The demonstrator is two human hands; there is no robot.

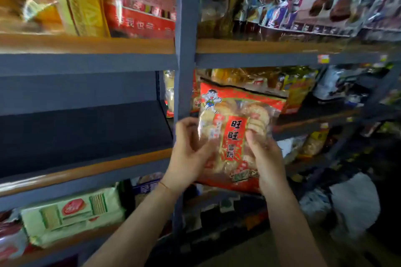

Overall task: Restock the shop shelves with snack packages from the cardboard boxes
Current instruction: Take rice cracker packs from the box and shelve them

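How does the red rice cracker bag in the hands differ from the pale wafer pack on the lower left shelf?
The rice cracker bag is red, upright, gripped by the left hand and right hand. The wafer pack is pale with green trim, lying flat on its shelf, untouched. Both are sealed snack packages.

light: dim, shadowed under the shelves (86, 63); brightest upper left | glare: on clear wrap (39, 0) | blur: heavy at edges; centre sharper | distortion: wide-angle bowing
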